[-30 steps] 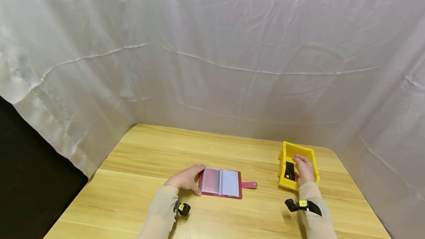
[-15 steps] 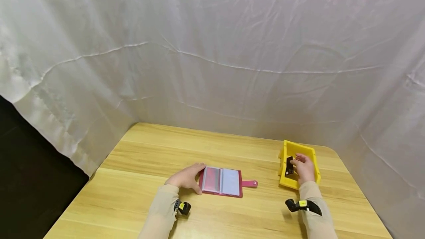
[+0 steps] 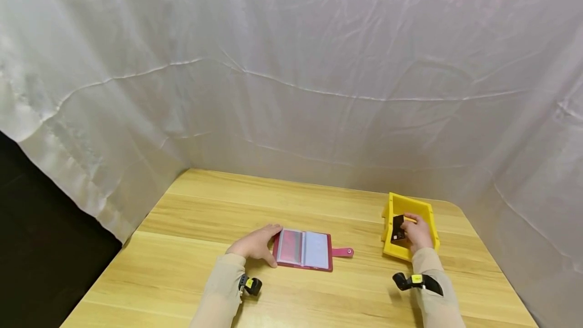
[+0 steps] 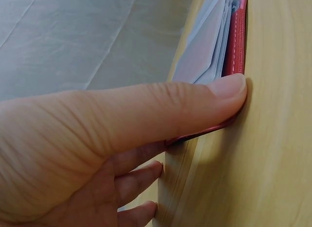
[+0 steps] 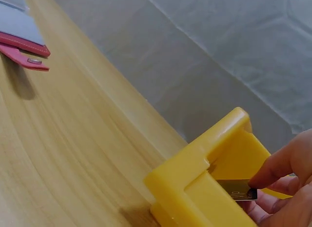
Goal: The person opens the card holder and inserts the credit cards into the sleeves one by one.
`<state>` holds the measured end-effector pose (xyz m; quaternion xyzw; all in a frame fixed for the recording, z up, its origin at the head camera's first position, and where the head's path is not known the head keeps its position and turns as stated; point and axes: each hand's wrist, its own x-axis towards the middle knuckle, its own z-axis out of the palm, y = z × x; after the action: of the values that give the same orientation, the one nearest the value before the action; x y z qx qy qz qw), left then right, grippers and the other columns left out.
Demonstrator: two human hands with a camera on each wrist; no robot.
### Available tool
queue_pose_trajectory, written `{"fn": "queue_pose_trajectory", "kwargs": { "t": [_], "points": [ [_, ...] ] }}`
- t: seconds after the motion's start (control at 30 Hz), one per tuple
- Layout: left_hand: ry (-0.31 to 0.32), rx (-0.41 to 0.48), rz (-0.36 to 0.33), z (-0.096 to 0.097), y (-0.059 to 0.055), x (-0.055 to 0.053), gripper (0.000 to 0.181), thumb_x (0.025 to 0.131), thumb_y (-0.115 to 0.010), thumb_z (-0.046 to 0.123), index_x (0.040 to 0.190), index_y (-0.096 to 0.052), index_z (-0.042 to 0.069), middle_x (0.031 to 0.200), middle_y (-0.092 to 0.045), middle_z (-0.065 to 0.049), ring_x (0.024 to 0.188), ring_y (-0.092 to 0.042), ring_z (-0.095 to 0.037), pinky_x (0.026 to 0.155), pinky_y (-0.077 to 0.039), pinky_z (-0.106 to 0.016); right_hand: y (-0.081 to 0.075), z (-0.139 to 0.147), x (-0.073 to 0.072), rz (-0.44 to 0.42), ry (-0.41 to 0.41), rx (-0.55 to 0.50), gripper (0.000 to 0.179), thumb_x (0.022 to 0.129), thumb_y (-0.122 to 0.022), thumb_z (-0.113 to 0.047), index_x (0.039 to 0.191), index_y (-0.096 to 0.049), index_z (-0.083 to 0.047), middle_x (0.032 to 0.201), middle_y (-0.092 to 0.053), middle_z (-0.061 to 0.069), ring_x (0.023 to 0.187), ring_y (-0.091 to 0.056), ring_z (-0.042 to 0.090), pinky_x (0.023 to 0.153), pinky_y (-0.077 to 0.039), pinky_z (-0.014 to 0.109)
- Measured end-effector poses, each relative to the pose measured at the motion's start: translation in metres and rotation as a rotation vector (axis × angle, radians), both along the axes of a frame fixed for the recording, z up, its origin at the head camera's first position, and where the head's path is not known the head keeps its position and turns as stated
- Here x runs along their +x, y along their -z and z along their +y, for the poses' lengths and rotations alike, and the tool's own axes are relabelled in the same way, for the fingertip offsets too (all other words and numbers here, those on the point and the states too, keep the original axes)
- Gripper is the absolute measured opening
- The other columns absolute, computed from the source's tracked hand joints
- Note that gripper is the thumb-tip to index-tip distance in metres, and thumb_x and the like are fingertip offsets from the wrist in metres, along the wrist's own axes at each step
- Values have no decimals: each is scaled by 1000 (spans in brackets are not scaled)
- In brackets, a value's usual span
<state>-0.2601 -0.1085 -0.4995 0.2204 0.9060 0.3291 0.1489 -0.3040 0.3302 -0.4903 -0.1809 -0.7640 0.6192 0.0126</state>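
Observation:
An open pink card holder [image 3: 316, 250] with clear plastic sleeves lies on the table, its snap strap [image 3: 342, 252] pointing right. My left hand [image 3: 256, 245] holds its left side, index finger at the far corner and thumb [image 4: 195, 107] along the near one in the left wrist view. At the right, my right hand [image 3: 418, 233] reaches into a yellow plastic bin [image 3: 398, 252]. Between thumb and fingers it pinches a black bank card [image 3: 398, 229], which is tilted up inside the bin. The right wrist view shows the card's edge [image 5: 234, 188] behind the bin's wall.
The wooden table [image 3: 319, 297] carries both the card holder and the bin. A pale grey curtain [image 3: 309, 115] hangs behind the table and along its sides. Black wrist cameras [image 3: 252, 286] are strapped to both sleeves.
The black card lay flat in the bin with the right hand beside it; now that hand pinches it and it is tipped up. The left hand and the card holder have stayed put.

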Motion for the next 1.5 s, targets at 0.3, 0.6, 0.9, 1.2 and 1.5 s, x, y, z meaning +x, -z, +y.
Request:
{"fn": "queue_pose_trajectory", "kwargs": {
  "t": [0.3, 0.6, 0.9, 1.2, 1.5],
  "points": [
    [-9, 0, -7, 0, -1, 1, 100, 63, -89, 7, 147, -36, -5, 154, -36, -23, 146, -27, -42, 121, -23, -55, -11, 4, 5, 50, 54, -58, 58, 91, -46, 3, 147, -32, 1, 101, -55, -5, 74, -56, 1, 63, -52, 18],
    [-8, -1, -6, 0, -1, 2, 100, 63, -89, 7, 147, -36, -5, 154, -36, -23, 145, -28, -42, 121, -24, -55, -30, 4, 17, 74, 72, -132, 55, 91, -43, 7, 145, -33, 1, 101, -50, -4, 85, -53, 4, 70, -54, 17],
    [4, -5, -3, -1, 0, -1, 100, 64, -88, 9, 148, -34, -4, 155, -35, -22, 145, -29, -40, 121, -25, -54, -40, 6, 31, 82, 83, -172, 49, 95, -44, 4, 142, -39, -8, 95, -53, -14, 88, -53, 2, 71, -53, 16],
    [9, -3, -1, 0, -1, -2, 100, 64, -88, 8, 148, -34, -4, 155, -36, -21, 145, -30, -40, 120, -26, -53, -43, -8, 47, 70, -29, -193, 50, 96, -45, 2, 144, -38, -13, 99, -52, -14, 91, -53, 1, 76, -54, 16],
    [-3, -4, -12, -1, 1, -2, 100, 65, -88, 9, 148, -34, -4, 155, -35, -21, 146, -27, -40, 121, -23, -53, -40, -29, 53, 138, -129, -241, 48, 93, -53, 4, 139, -45, -7, 96, -58, -13, 89, -58, 2, 75, -55, 16]
  ]
}}
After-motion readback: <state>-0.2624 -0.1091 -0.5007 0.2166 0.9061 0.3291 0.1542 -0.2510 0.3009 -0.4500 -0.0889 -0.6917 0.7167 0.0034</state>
